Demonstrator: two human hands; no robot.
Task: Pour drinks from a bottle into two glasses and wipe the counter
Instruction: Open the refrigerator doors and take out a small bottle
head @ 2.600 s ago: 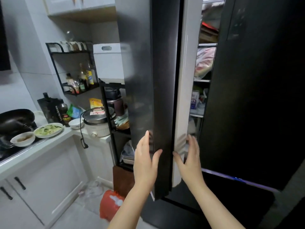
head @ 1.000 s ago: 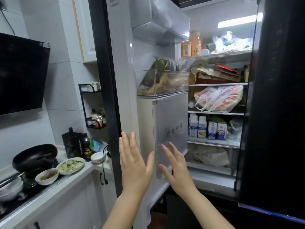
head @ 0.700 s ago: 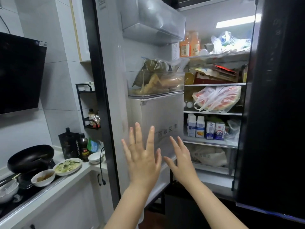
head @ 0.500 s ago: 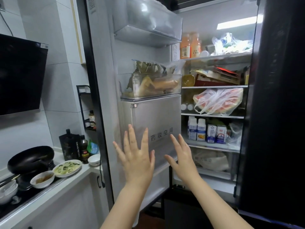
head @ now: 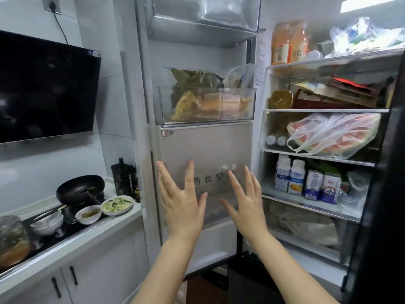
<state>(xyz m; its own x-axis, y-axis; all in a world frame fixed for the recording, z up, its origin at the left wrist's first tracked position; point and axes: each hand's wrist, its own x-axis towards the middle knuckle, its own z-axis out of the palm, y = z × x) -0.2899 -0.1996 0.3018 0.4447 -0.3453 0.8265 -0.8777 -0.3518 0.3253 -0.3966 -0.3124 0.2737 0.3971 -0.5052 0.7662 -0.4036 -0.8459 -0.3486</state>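
Now both hands raised — left hand point(head: 183, 201), right hand point(head: 246, 200) — fingers spread, released, before fridge door point(head: 206, 150).

The left hand point(head: 183, 201) hides part of the door panel point(head: 206, 150) lettering.

Two bare forearms, no sleeves in view, left hand point(head: 183, 205) and right hand point(head: 246, 204) ungloved, fingers point(head: 189, 174) ringless

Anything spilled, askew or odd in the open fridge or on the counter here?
No spill or damage shows. The second shelf's boxes are stacked untidily at angles, and the bagged watermelon overhangs its shelf edge. Left hand and right hand are open, holding nothing.
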